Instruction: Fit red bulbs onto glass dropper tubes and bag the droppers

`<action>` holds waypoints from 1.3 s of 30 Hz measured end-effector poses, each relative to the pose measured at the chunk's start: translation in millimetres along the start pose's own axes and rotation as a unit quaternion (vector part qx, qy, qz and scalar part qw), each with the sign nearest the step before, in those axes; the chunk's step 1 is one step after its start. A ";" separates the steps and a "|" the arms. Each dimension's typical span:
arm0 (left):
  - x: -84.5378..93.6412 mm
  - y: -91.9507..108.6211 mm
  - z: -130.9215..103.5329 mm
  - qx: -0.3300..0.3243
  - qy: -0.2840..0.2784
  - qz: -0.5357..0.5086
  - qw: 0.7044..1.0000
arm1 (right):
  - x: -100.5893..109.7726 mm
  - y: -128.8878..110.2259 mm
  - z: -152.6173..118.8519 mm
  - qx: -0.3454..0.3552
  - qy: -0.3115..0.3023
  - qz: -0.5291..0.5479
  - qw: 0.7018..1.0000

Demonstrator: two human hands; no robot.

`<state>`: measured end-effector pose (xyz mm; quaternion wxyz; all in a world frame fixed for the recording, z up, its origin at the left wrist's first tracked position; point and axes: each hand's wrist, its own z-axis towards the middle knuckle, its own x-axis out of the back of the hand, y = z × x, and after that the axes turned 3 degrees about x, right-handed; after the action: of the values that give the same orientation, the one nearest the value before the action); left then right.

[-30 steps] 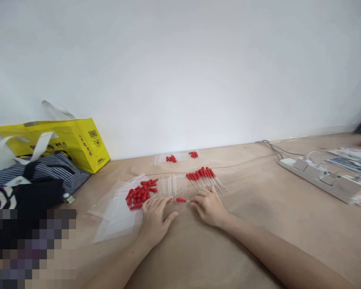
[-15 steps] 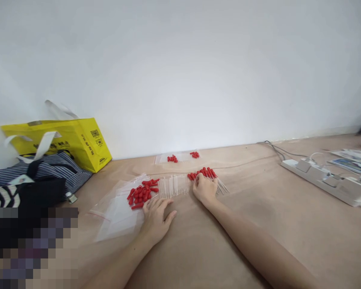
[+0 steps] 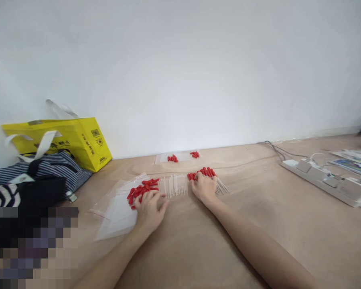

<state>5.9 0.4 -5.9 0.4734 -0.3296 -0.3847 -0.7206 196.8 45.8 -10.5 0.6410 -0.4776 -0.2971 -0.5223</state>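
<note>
Head view: the left hand [image 3: 150, 209] had shifted onto the near edge of the loose red bulbs [image 3: 134, 192], its fingers apart. The right hand [image 3: 203, 187] stayed curled over the red-capped tubes [image 3: 210, 172]; whether its fingertips met, one could not tell. Between the hands, the clear tubes [image 3: 173, 185] lay as before on the table [image 3: 180, 249].

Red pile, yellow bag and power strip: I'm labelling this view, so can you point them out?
Red pile [image 3: 136, 192], head view: on pieces left of its middle.
Yellow bag [image 3: 94, 156], head view: lower side panel.
Power strip [image 3: 323, 184], head view: near side of its white casing.
</note>
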 end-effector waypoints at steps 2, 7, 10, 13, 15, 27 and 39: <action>3.7 -10.9 18.6 0.041 0.018 0.037 0.998 | 0.4 -4.2 -1.4 0.025 -0.006 0.005 1.000; 7.0 -38.2 64.2 0.127 -0.022 0.102 0.986 | -1.4 -16.0 -0.6 0.016 -0.045 -0.016 0.999; 5.9 -45.1 75.0 0.120 -0.050 0.098 0.987 | -2.7 -19.7 3.1 0.001 -0.057 -0.023 0.998; 7.1 -44.4 77.0 0.102 -0.050 0.096 0.989 | -3.5 -22.1 6.8 -0.007 -0.072 -0.027 0.997; 9.1 -41.4 76.8 0.092 -0.031 0.096 0.991 | -3.9 -23.6 8.7 -0.009 -0.081 -0.030 0.996; 5.7 10.4 -6.7 -0.082 -0.065 -0.231 0.967 | 20.9 -6.8 -15.8 0.071 -0.115 -0.052 0.989; 17.5 3.6 -20.1 -0.102 -0.112 -0.178 0.972 | 36.5 43.6 -47.4 0.256 -0.130 0.063 0.956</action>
<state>1.1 -25.4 0.0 0.2551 -0.3805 -0.4120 -0.7876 243.0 -12.0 -8.9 0.7291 -0.3793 -0.4711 -0.3205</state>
